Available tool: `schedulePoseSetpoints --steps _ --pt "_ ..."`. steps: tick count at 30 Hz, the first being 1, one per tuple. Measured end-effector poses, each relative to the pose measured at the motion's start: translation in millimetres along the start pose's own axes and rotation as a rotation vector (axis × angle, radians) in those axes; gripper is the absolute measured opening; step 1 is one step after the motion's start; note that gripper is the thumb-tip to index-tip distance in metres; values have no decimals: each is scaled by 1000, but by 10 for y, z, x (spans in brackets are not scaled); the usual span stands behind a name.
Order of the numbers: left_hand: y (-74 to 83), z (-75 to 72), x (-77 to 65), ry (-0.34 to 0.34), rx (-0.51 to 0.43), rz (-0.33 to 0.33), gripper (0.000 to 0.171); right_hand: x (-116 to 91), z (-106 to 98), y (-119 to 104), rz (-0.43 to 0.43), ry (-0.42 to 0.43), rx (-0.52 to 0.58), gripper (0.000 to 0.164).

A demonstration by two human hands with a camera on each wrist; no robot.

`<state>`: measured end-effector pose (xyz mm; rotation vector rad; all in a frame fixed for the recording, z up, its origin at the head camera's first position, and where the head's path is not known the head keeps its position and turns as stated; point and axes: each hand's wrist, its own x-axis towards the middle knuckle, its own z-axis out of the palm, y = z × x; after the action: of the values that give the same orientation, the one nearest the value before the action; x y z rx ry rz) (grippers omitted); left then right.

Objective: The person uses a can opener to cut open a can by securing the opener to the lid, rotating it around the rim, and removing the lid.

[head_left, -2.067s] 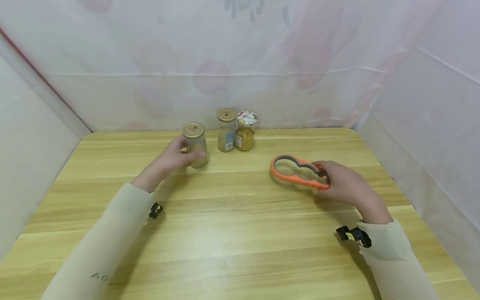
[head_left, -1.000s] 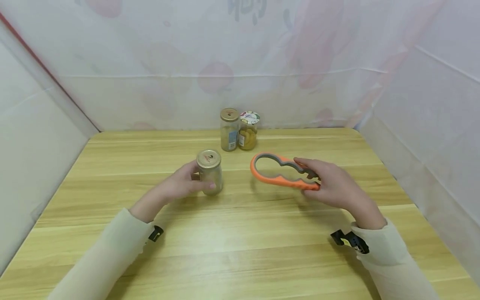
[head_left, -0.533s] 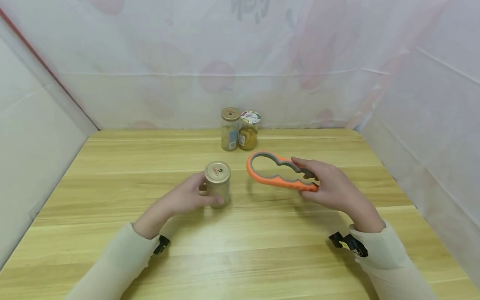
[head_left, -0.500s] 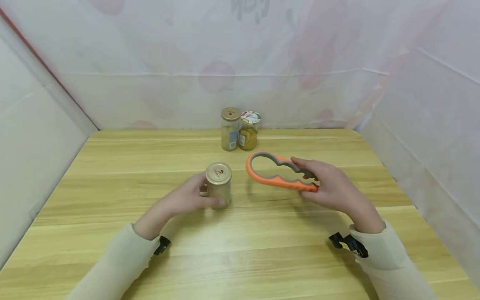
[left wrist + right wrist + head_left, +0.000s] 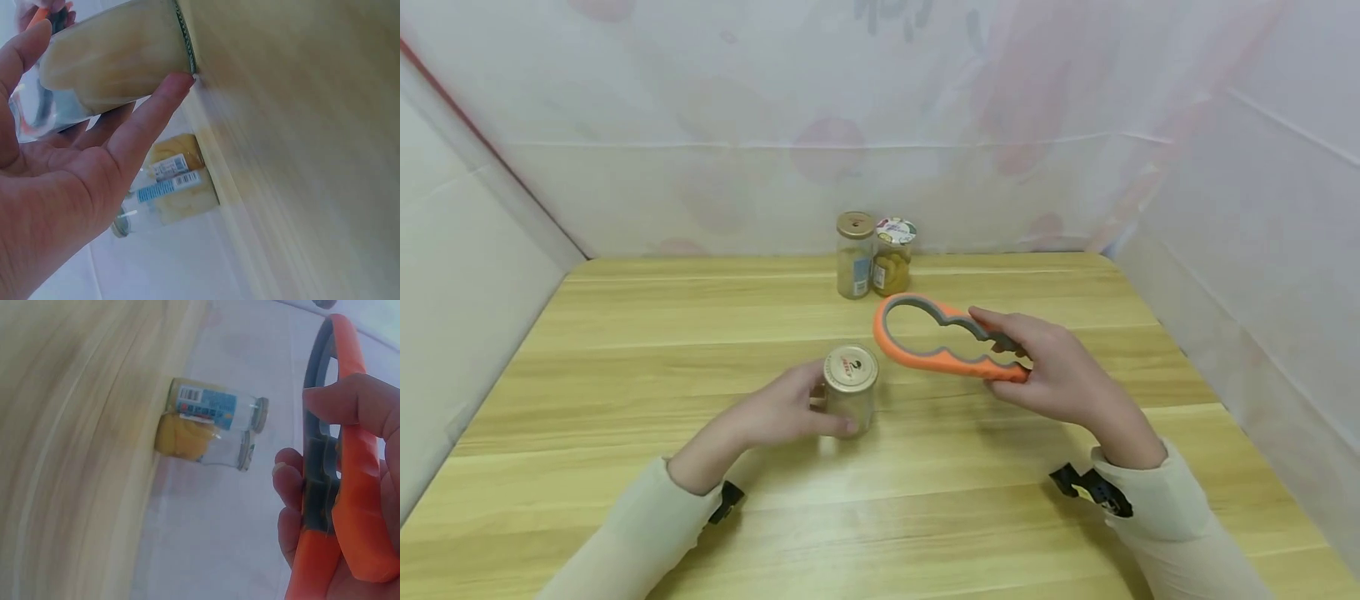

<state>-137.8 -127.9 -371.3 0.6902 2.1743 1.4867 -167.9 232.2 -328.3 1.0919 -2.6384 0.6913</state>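
My left hand (image 5: 782, 412) grips a glass jar (image 5: 859, 408) with a gold lid, thumb on its near side. In the left wrist view, pale contents fill much of this jar (image 5: 119, 59), and its base is close to the tabletop; whether it touches is unclear. My right hand (image 5: 1063, 367) holds an orange jar opener (image 5: 940, 361) by its handle end, raised over the table. Grey ridged lining (image 5: 320, 481) shows inside the opener in the right wrist view. The opener's wide loop lies just beyond and right of the jar lid, apart from it.
Two more jars stand side by side at the table's back edge: a gold-lidded jar (image 5: 853, 267) with a blue label, and a shorter jar (image 5: 892, 271) of yellow fruit with a patterned lid. Pale printed sheeting (image 5: 715, 192) closes off the back and sides of the wooden table (image 5: 880, 533).
My left hand has brought its jar nearer and to the right, from beside the back jars. My right hand has shifted the opener left, closing the gap between the two.
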Motion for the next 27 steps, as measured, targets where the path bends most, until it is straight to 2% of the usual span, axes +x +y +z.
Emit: schedulePoseSetpoints --steps 10,18,27 --pt "29 75 -9 -27 8 -23 59 168 31 -232 -105 -4 31 80" --pt "53 127 -29 -47 -28 -6 56 300 93 -407 -173 -21 53 77" --pt "65 156 -46 -12 -1 25 59 393 127 -573 -207 -50 59 78"
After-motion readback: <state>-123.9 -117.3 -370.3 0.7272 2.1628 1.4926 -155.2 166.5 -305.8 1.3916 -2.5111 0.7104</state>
